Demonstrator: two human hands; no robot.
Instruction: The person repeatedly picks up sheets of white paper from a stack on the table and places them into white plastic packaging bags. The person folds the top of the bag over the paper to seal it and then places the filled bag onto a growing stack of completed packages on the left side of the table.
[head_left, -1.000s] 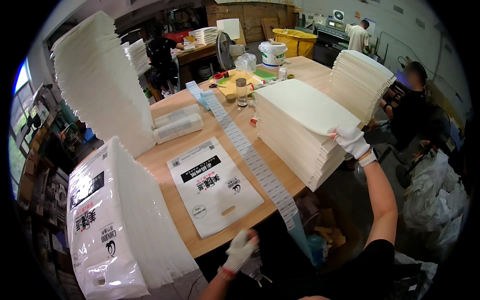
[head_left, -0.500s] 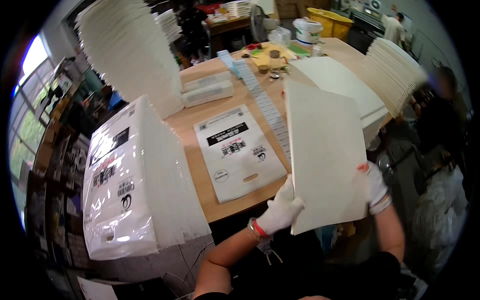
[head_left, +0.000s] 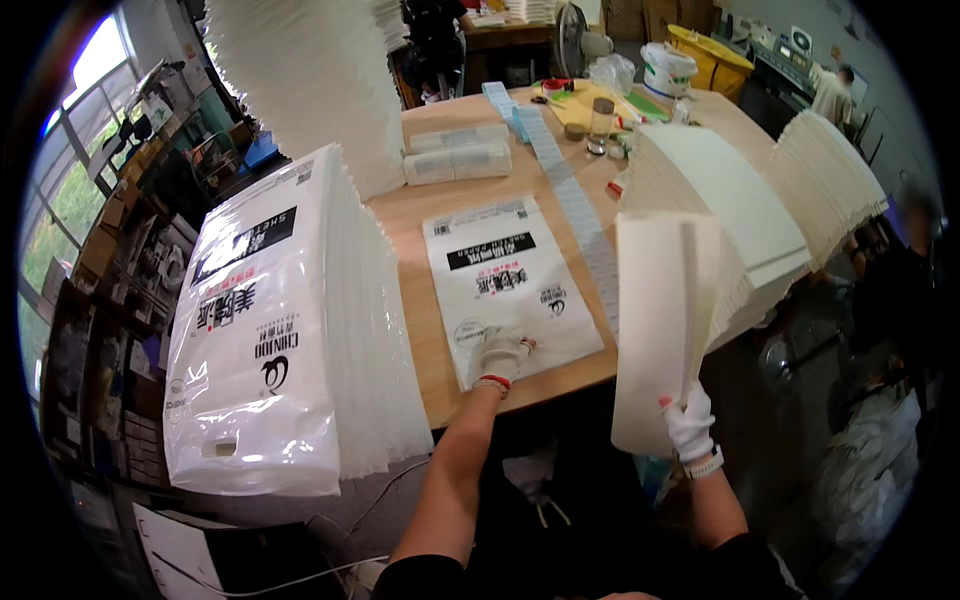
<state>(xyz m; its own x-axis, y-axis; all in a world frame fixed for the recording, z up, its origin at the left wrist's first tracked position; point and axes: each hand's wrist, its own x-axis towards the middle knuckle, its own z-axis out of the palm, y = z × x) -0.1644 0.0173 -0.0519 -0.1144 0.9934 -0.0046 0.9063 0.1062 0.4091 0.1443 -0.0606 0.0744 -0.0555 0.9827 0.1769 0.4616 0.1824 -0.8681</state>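
Note:
A flat white plastic bag point(head_left: 520, 250) with dark print lies on the table in front of me. My left hand point(head_left: 498, 356), in a white glove with bare fingertips, is on the bag's near end, over its handle cutout. Its fingers are curled against the plastic, partly hidden by the glove. At the table's near right edge, my right hand point(head_left: 690, 425), gloved the same way, grips a stack of white paper sheets point(head_left: 650, 330) near its lower right. The stack stands upright and bows lengthwise; the fingers behind it are hidden.
Piled printed bags point(head_left: 250, 320) stand at the left, with a tall white stack point(head_left: 300, 90) behind. Two wrapped rolls point(head_left: 460, 163) and a label strip point(head_left: 570, 200) lie on the table point(head_left: 415, 330). More paper piles point(head_left: 740, 190) rise at the right, with a person point(head_left: 910, 260) beyond.
My left hand has left the paper stack and reached left onto the plastic bag. My right hand now holds the stack alone, turned and bowed. The view has shifted, showing a thick paper pile behind.

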